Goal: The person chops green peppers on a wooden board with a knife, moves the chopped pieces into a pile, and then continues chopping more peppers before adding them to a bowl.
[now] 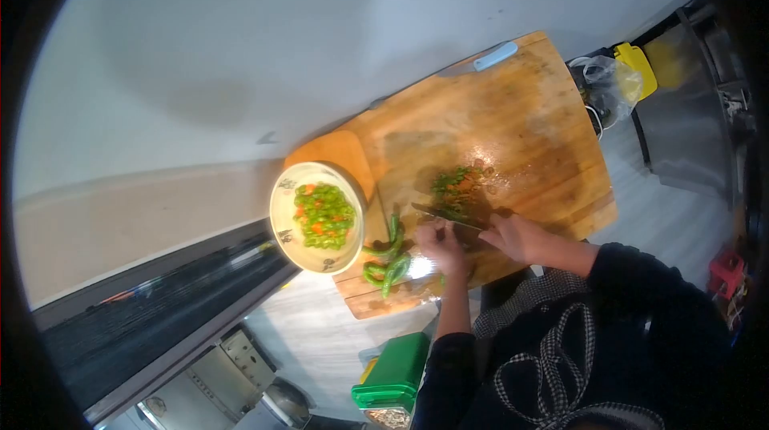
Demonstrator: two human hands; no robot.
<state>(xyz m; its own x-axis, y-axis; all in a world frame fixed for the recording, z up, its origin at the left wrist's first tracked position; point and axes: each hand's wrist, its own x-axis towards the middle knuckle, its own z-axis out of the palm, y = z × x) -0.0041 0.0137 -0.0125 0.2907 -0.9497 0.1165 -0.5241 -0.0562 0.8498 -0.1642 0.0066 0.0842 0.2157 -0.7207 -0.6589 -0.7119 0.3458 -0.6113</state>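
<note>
On a wooden cutting board (529, 110), a knife (442, 215) lies across the near edge of a pile of chopped green and orange peppers (456, 188). My right hand (513, 239) is closed around its handle end. Beside the blade, my left hand (440, 241) has its fingers curled together at the board; what they press or hold is hidden. Whole green peppers (390, 268) lie to the left of my left hand. Farther left, a white bowl (278, 222) holds chopped green and orange pepper pieces.
A knife with a light blue handle (496, 56) lies at the board's far edge, by the wall. Below the board stands a green bin (400, 366). A plastic bag (613, 86) and a yellow object (638, 70) are at the right.
</note>
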